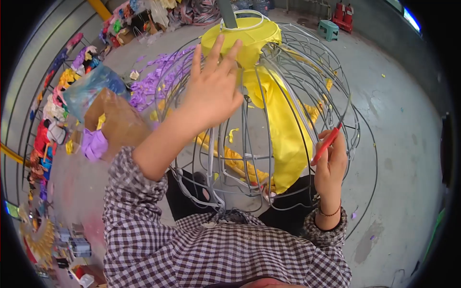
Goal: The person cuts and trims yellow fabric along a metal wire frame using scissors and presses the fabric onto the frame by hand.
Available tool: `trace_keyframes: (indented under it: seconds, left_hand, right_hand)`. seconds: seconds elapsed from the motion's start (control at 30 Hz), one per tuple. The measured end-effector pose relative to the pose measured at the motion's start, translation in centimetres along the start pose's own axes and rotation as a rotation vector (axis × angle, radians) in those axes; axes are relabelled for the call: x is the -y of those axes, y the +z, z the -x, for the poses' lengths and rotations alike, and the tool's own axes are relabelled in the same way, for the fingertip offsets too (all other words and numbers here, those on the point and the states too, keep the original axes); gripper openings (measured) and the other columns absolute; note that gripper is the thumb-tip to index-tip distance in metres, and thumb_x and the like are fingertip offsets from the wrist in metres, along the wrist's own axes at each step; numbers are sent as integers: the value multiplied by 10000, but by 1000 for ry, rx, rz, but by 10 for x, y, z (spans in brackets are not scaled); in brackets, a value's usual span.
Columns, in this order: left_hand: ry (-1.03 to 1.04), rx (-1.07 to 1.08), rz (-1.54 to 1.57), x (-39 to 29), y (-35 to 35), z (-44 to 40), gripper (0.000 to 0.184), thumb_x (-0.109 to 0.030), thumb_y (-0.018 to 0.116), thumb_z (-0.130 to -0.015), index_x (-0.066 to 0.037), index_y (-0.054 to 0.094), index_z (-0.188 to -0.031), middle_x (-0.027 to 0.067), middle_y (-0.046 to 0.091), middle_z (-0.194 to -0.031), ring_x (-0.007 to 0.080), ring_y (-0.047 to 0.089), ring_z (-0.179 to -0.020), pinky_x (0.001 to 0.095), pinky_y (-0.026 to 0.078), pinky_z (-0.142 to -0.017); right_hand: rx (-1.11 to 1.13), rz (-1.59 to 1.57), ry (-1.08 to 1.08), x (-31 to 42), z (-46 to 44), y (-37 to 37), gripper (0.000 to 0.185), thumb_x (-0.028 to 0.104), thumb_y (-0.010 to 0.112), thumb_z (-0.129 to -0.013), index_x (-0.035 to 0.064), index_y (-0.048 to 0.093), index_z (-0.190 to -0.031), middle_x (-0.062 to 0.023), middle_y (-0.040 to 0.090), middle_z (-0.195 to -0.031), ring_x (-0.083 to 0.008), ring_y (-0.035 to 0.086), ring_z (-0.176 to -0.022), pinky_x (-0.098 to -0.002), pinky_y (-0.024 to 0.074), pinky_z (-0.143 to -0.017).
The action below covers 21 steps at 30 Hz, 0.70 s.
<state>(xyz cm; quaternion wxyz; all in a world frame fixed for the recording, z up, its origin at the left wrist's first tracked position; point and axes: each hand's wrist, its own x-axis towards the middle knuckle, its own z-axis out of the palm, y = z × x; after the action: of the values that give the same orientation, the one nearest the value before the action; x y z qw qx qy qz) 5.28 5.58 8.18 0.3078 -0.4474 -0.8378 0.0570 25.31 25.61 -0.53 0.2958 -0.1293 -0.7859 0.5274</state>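
Note:
A large round frame of grey wire (245,158) stands in front of me, at the level of my lap. Yellow fabric (240,36) covers its top, and a long yellow strip (288,149) hangs down inside the wires. My left hand (211,86) is open, its fingers spread over the near-left edge of the yellow top; whether the fingertips press on it I cannot tell. At the frame's right side, my right hand (330,165) is closed around red-handled scissors (329,143), whose blades are hard to make out.
Purple scraps (153,81) cover the floor behind the frame to the left. Nearer stand a brown cardboard piece (113,120) and a clear plastic bag (91,89). Coloured fabrics line the left wall. A green stool (328,30) and red fire extinguishers (342,17) stand far right.

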Motion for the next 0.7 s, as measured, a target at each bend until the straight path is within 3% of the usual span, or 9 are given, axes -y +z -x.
trace_keyframes:
  seconds: [0.07, 0.13, 0.27, 0.4, 0.47, 0.5, 0.57, 0.67, 0.7]
  left_hand:
    - [56, 26, 142, -7, -22, 12, 207, -217, 626, -858, -44, 713, -930, 105, 368, -1575, 371, 237, -1490, 568, 149, -1209]
    - [131, 34, 572, -9, -41, 42, 205, -197, 657, -872, -37, 677, -746, 93, 492, -1458, 385, 409, -1361, 553, 284, -1158]
    - [76, -31, 918, -11, -56, 108, 92, -105, 704, -839, -45, 636, -820, 96, 528, -1399, 322, 490, -1248, 465, 400, -1060]
    - [-558, -418, 1372, -45, -36, 162, 188, -73, 719, -830, -46, 603, -975, 123, 541, -1375, 267, 503, -1197, 400, 434, -981]
    - [-429, -356, 1520, -58, -27, 190, 341, -128, 727, -844, -34, 571, -1133, 170, 543, -1355, 245, 502, -1210, 375, 422, -996]
    - [-423, -357, 1534, -60, -33, 189, 341, -128, 727, -844, -34, 571, -1133, 170, 543, -1355, 245, 502, -1210, 375, 422, -996]
    - [-181, -253, 1688, -72, -53, 179, 235, -167, 650, -935, -30, 592, -1118, 174, 522, -1356, 253, 489, -1232, 379, 395, -1024]
    - [-244, -116, 2003, -89, -56, 175, 230, -226, 555, -1000, -29, 607, -1106, 157, 563, -1239, 277, 521, -1221, 388, 376, -1063]
    - [-278, -36, 2149, -93, -57, 173, 260, -256, 508, -1033, -28, 614, -1100, 148, 583, -1180, 289, 536, -1215, 392, 366, -1083]
  right_hand:
    - [1, 4, 45, 4, -1, 1, 208, 120, 486, -941, 2, 563, -1094, -78, 595, -944, -152, 507, -691, -254, 430, -604]
    - [-44, 54, -35, -7, -5, 3, 209, 130, 483, -950, -1, 561, -1094, -85, 591, -971, -155, 510, -711, -261, 439, -627]
    - [-136, 173, -261, -18, -4, 4, 219, 160, 474, -979, -9, 555, -1092, -105, 579, -1055, -167, 518, -772, -279, 463, -699]
    - [-218, -114, -320, 6, 18, 8, 176, 53, 491, -875, -14, 554, -1026, -166, 532, -1148, -240, 509, -972, -328, 432, -828]
    - [-41, -219, -226, 34, 46, 11, 178, 37, 519, -831, -7, 560, -999, -155, 536, -1116, -246, 509, -931, -317, 422, -803]
    - [19, -95, -232, 42, 62, 16, 188, 38, 578, -788, 8, 577, -973, -147, 545, -1079, -255, 514, -881, -319, 418, -783]
    - [171, 231, -522, 79, 80, 31, 218, 56, 652, -753, 20, 590, -959, -143, 554, -1077, -270, 526, -906, -328, 422, -784]
    - [407, 324, -508, 98, 100, 51, 256, 119, 733, -766, 18, 597, -958, -135, 557, -1103, -274, 527, -957, -352, 432, -798]
    - [486, 346, -521, 93, 104, 59, 317, 131, 738, -770, 13, 626, -1042, -155, 561, -1157, -274, 536, -968, -375, 443, -838]
